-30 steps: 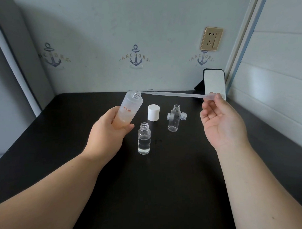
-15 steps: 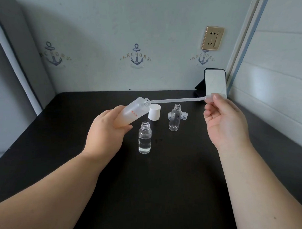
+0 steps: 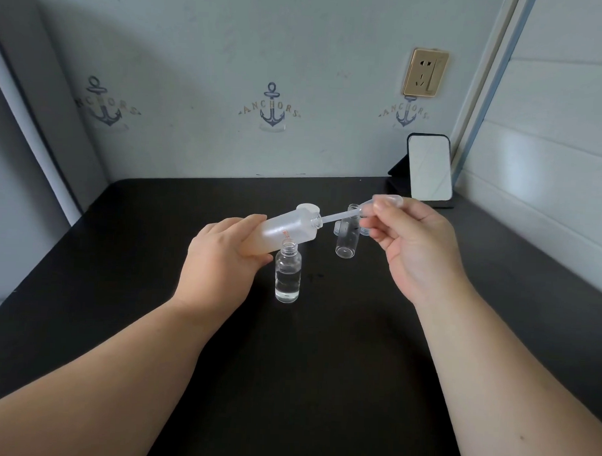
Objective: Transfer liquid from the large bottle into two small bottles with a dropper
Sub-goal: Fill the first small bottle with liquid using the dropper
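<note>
The left hand (image 3: pixel 223 256) is gripping the frosted large bottle (image 3: pixel 285 232) around its lower body, fingers curled, tipping it nearly flat with its open mouth pointing right. The right hand (image 3: pixel 415 245) is pinching the bulb end of the clear dropper (image 3: pixel 348 214) between thumb and fingers, and the stem is running left into the bottle's neck; how far the tip is reaching inside is lost in the frosted plastic. Just under the tilted bottle, a small bottle (image 3: pixel 287 275) partly filled with clear liquid is standing upright and uncapped on the black table (image 3: pixel 322 348). Behind the dropper stem, a second small bottle (image 3: pixel 346 241) is standing, looking empty, its neck partly hidden by the stem and fingers. A white cap (image 3: pixel 307 207) is peeking over the large bottle's shoulder, mostly covered. The table's near half is lying open between the forearms, its right and left edges showing, and a mirror (image 3: pixel 429 167) is leaning at the far right corner
</note>
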Demonstrator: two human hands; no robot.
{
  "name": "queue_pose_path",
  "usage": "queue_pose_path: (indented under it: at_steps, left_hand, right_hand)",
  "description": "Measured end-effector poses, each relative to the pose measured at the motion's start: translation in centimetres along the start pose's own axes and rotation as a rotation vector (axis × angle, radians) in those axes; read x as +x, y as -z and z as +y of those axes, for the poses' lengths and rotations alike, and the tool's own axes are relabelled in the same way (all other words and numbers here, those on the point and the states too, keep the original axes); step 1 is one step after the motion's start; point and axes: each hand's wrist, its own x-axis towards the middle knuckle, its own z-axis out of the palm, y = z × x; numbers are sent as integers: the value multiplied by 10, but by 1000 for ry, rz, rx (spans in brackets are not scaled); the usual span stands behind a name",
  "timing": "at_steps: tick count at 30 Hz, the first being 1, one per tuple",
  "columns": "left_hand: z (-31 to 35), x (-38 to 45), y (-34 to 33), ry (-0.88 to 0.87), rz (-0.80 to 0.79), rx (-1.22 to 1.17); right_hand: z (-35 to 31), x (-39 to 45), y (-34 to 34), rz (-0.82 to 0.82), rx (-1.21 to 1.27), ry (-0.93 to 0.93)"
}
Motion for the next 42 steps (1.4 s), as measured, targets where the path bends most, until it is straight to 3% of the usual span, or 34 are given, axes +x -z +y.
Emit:
queue_pose_path:
  at_steps: [9, 29, 42]
  left_hand:
    - [-1, -1, -2, -57, 26, -1]
    - [-1, 1, 1, 31, 9, -4]
    - [-5, 2, 5, 189, 33, -185]
  right_hand:
    - [4, -2, -4, -44, 7, -65]
    - [-3, 10, 20, 190, 276, -104]
    - [-6, 15, 27, 325, 489, -73]
